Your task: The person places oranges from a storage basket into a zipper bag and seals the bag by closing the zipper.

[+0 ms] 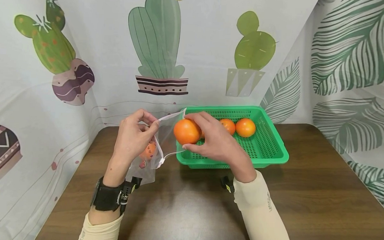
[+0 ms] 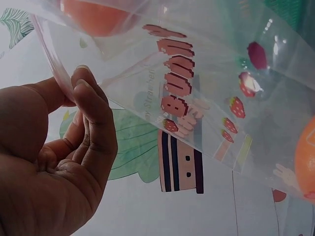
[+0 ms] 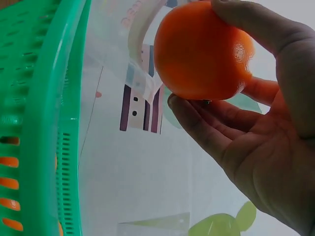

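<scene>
My left hand pinches the rim of a clear zip bag between thumb and fingers. The bag is printed with strawberries and red lettering, and its mouth gapes toward the right. Inside its lower part lies one orange. My right hand holds another orange by its sides, thumb below and fingers over the top in the head view. This fruit is at the bag's mouth, beside the white zip edge. In the right wrist view the held orange looks smooth and shiny.
A green slotted basket stands on the brown wooden table, behind and under my right hand. More oranges lie in it, partly hidden by that hand. A cloth with cactus prints hangs behind the table.
</scene>
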